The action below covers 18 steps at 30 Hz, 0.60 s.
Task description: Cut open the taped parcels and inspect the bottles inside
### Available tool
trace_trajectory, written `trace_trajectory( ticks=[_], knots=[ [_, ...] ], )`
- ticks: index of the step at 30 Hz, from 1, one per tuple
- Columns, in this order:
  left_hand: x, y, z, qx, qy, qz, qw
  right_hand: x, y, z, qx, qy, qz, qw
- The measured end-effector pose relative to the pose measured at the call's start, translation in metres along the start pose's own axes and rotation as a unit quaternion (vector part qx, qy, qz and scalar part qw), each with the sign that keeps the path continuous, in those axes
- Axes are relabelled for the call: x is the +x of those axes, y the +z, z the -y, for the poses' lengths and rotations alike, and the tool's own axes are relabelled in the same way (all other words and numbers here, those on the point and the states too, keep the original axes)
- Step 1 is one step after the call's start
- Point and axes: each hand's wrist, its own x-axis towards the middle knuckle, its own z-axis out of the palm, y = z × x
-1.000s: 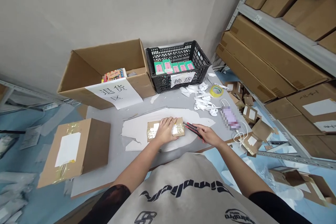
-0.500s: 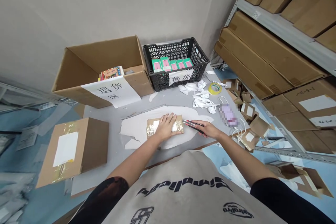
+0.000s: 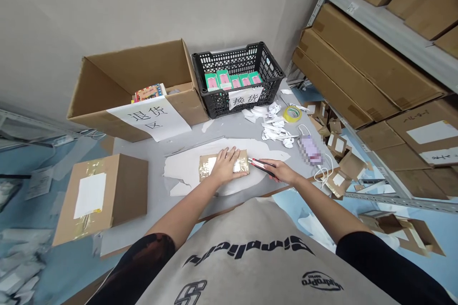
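A small cardboard box, wrapped in shiny tape and bearing a white label, lies on a torn pale sheet on the table. My left hand grips it from above, fingers reaching to its far edge and thumb along the near side. Just off the box's right end, my right hand is closed around a dark-handled utility knife. The knife's silver tip points at that end of the box. I cannot tell whether it touches the tape.
An open carton with a paper sign stands at the back left. Beside it, a black crate holds several green-and-pink boxes. Crumpled paper, a tape roll and a corded phone-like object lie right. A taped carton sits left.
The view has shifted slightly, so the table things sit a little higher. My left hand stays on the small box, and the utility knife remains in my right hand at its right end.
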Motion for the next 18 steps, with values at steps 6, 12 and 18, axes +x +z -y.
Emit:
trace_trajectory(
  ticks=[6,12,18],
  knots=[
    [-0.001,0.001,0.0,0.057,0.013,0.004,0.998,-0.005,0.001,-0.001,0.016,0.02,0.016,1.0],
    [-0.002,0.003,-0.002,0.132,0.03,-0.018,0.991,-0.01,0.003,-0.007,-0.007,0.016,0.028,0.999],
    [-0.002,0.004,-0.001,0.136,0.035,-0.033,0.99,-0.012,0.014,-0.014,0.042,0.035,0.02,0.998]
  ],
)
